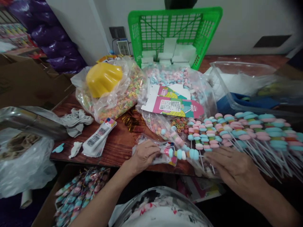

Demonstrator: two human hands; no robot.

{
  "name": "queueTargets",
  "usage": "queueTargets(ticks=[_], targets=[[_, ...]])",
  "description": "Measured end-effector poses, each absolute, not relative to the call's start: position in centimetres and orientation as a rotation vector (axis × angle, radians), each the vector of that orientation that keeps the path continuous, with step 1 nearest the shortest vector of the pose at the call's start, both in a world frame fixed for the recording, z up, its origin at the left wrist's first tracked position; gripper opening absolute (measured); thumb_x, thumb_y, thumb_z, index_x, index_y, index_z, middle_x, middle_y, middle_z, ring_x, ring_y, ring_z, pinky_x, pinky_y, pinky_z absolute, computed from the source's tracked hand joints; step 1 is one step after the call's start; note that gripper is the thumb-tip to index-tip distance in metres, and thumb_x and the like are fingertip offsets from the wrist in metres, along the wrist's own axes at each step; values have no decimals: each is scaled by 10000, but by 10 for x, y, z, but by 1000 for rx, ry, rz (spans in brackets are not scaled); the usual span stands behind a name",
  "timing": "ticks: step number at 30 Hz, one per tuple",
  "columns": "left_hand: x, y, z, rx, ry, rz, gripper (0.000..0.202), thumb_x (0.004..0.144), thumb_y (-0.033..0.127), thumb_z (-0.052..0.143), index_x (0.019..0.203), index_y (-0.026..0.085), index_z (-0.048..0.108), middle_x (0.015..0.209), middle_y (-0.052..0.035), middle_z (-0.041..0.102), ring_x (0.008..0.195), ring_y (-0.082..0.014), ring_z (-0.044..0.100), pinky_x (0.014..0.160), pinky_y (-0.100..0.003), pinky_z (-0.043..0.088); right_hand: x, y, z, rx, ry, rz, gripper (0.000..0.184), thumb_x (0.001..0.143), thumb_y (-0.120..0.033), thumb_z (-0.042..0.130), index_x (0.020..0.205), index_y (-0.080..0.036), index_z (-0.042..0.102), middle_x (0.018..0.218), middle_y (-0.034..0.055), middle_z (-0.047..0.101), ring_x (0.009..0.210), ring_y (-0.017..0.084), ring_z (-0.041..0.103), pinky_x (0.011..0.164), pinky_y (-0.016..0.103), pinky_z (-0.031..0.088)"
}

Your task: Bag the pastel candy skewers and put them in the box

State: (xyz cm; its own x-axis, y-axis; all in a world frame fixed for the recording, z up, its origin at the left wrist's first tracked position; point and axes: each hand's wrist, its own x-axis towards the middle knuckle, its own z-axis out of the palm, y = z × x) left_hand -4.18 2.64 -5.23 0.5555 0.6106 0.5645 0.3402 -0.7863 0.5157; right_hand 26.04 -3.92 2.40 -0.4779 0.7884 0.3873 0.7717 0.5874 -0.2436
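Note:
A marshmallow skewer (181, 154) of blue, white and pink pieces lies crosswise between my two hands. Its left end is inside the printed mouth of a clear plastic bag (168, 152). My left hand (145, 154) is closed, pinching that bag over a small pile of flat printed bags (156, 160) at the table edge. At the skewer's right end, my right hand (230, 165) has its fingers drawn together around the stick; the exact grip is partly hidden. More marshmallow skewers (251, 126) are heaped beyond and beside my right hand, white sticks pointing toward me.
Behind are bags of ring candy (127, 97) and marshmallows (165, 75), printed cards (176, 107) and a green basket (175, 12). At left lie stacked labels (97, 142) and gold ties (130, 122). Below the edge, a box holds bagged skewers (80, 189). A clear tub (241, 67) stands right.

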Motion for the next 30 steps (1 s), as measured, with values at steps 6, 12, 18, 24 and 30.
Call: queueTargets(ticks=[6, 12, 18, 24, 30], targets=[[-40, 33, -30, 2508, 720, 1158, 157, 879, 162, 503, 894, 170, 659, 792, -66, 686, 738, -147, 600, 678, -269, 485, 253, -35, 38, -1086, -2355, -287, 281, 844, -36, 438, 1008, -159, 632, 839, 54, 694, 786, 182, 642, 740, 315, 480], [-37, 32, -17, 2573, 680, 1120, 166, 880, 143, 482, 889, 152, 647, 767, -71, 675, 721, -146, 590, 671, -260, 476, 262, -38, 36, -1025, -2262, -259, 303, 836, -31, 464, 1043, -164, 641, 876, 53, 703, 819, 167, 657, 766, 282, 491], [-35, 28, -16, 2559, 634, 1076, 187, 885, 122, 473, 972, 164, 633, 857, -87, 697, 789, -151, 624, 707, -267, 503, 273, -43, 35, -1017, -2314, -171, 295, 853, -44, 439, 1038, -173, 629, 854, 49, 698, 768, 149, 648, 709, 270, 489], [-33, 24, -14, 2536, 599, 1024, 167, 880, 129, 494, 954, 161, 639, 871, -105, 703, 854, -168, 654, 763, -288, 525, 278, -41, 40, -1055, -2388, -358, 301, 822, -36, 427, 989, -171, 638, 863, 57, 702, 776, 182, 633, 742, 330, 462], [-30, 18, -13, 2500, 595, 1001, 179, 896, 149, 477, 967, 171, 639, 879, -106, 709, 868, -171, 667, 785, -289, 527, 266, -42, 35, -1113, -2339, -398, 261, 835, -63, 434, 957, -147, 648, 808, 71, 695, 787, 208, 622, 769, 356, 434]])
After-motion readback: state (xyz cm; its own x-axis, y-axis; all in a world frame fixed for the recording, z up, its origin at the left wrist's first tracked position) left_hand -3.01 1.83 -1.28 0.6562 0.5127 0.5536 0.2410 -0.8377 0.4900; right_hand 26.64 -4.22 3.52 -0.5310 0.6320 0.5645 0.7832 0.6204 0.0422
